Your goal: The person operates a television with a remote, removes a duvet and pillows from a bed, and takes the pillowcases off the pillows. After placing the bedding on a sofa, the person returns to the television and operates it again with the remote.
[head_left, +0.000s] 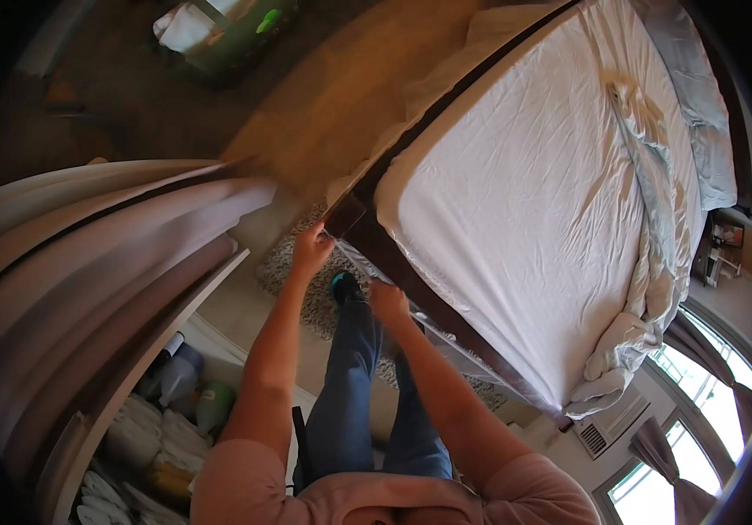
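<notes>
A bed with a white-covered mattress [516,201] stands ahead of me, set in a dark bed frame [433,293]. Along the frame's near side runs a thin pale sheet edge [354,256], stretched between my hands and on toward the right corner. At the frame's left corner, my left hand [313,248] is closed with the sheet edge pinched in its fingers. My right hand [389,304] is a little lower and to the right, closed around the same fabric above my leg. Its fingertips are partly hidden.
A bunched comforter [647,289] and pillows [713,149] lie toward the bed's far right. Shaggy rug [293,280] is underfoot. On my left are hanging fabrics [105,236] and a shelf with bottles [212,407]. A green bin [240,44] stands at the back left.
</notes>
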`<state>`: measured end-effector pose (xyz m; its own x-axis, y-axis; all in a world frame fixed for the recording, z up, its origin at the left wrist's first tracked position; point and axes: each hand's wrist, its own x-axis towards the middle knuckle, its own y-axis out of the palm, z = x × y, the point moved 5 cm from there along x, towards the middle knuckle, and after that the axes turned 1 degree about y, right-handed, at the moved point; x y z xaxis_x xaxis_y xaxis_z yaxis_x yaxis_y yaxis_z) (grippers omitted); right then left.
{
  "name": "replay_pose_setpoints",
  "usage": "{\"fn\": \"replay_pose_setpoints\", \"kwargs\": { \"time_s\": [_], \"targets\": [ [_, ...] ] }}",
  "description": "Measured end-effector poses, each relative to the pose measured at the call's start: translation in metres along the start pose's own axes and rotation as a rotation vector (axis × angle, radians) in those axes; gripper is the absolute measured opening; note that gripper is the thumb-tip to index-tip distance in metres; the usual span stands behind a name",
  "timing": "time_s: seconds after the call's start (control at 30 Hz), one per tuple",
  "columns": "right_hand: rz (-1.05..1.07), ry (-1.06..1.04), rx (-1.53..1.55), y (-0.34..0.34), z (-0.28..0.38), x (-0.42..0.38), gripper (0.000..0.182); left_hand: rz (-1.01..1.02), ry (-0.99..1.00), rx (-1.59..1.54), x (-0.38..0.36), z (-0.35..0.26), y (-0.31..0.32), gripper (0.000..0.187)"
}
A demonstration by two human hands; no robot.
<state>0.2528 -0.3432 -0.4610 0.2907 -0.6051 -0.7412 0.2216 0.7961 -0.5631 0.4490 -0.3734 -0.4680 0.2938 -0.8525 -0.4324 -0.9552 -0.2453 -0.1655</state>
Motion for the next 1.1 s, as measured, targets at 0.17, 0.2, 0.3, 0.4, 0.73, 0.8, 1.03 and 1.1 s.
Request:
{"fn": "replay_pose_setpoints", "kwargs": {
  "time_s": [0.17,0.2,0.3,0.4,0.73,0.8,1.03,1.1],
  "targets": [
    [0.026,0.115,-0.037,-0.002,-0.033,-0.015,0.045,-0.156,0.044,-0.133,-0.023,0.026,-0.025,0.044],
    [0.032,0.159,-0.088,0.004,-0.05,-0.023,0.048,-0.178,0.023,-0.083,-0.031,0.027,-0.032,0.045],
    [0.076,0.339,-0.173,0.022,-0.122,-0.059,0.059,-0.224,-0.013,-0.145,-0.054,0.044,-0.049,0.048],
    [0.139,0.469,-0.156,-0.002,-0.183,-0.131,0.051,-0.169,-0.065,-0.15,-0.08,0.023,-0.043,0.042],
    [-0.419,0.357,0.277,-0.129,-0.438,-0.279,0.036,-0.079,-0.207,0.119,-0.122,-0.056,0.025,0.033],
    [-0.676,0.564,0.339,-0.162,-0.504,-0.293,0.03,-0.061,-0.201,0.234,-0.138,-0.08,0.052,0.033],
    [-1.083,1.051,-0.327,-0.311,-0.622,-0.398,0.084,0.257,-0.099,0.64,-0.181,-0.121,0.201,0.028],
    [-0.956,1.187,-0.354,-0.323,-0.649,-0.42,0.088,0.406,0.031,0.856,-0.193,-0.146,0.261,0.027]
  ]
}}
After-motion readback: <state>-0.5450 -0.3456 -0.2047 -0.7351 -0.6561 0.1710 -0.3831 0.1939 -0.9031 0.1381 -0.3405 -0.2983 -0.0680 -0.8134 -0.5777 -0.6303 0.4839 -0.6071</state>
